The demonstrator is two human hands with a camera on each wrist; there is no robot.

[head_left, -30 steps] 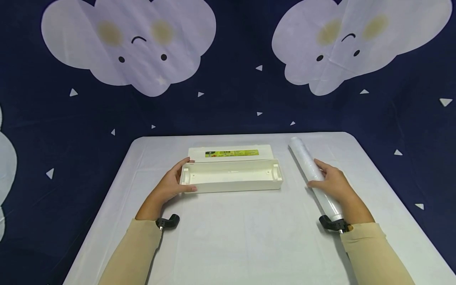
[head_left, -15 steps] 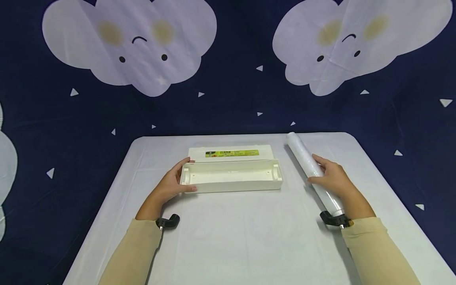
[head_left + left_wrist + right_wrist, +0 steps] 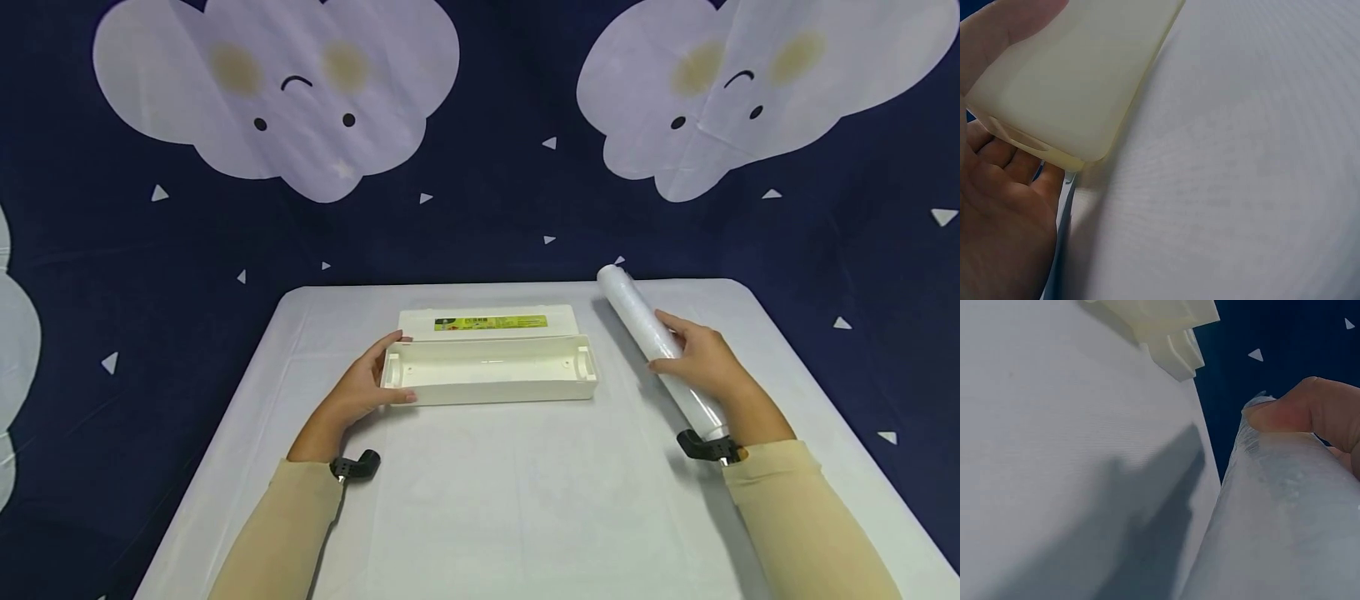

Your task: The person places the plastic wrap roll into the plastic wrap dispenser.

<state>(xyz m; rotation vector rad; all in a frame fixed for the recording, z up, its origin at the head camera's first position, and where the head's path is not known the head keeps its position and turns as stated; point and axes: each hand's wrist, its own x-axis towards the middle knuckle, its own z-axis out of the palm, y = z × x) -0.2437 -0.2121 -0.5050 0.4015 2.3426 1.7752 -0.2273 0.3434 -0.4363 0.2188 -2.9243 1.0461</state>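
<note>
A long cream plastic wrap box (image 3: pixel 491 390) stands at the middle of the table, its trough empty and its lid (image 3: pixel 558 320) folded back behind it, with a green-yellow label. My left hand (image 3: pixel 363 382) grips the box's left end, thumb on the front wall and fingers behind; the left wrist view shows the box's corner (image 3: pixel 1054 94) between them. To the right, my right hand (image 3: pixel 701 361) holds a roll of plastic wrap (image 3: pixel 637 321) around its middle. The roll slants, its far end raised above the table. In the right wrist view the thumb lies across the roll (image 3: pixel 1285 519).
A white cloth covers the table (image 3: pixel 480 500). Behind it hangs a dark blue curtain (image 3: pixel 495 200) printed with clouds and small triangles. Black wrist mounts (image 3: pixel 356 465) sit on both forearms. The roll's shadow falls on the cloth to its left.
My right hand has lifted the roll of plastic wrap off the table, its far end rising and shifting slightly left. The left hand and the box have stayed in place.
</note>
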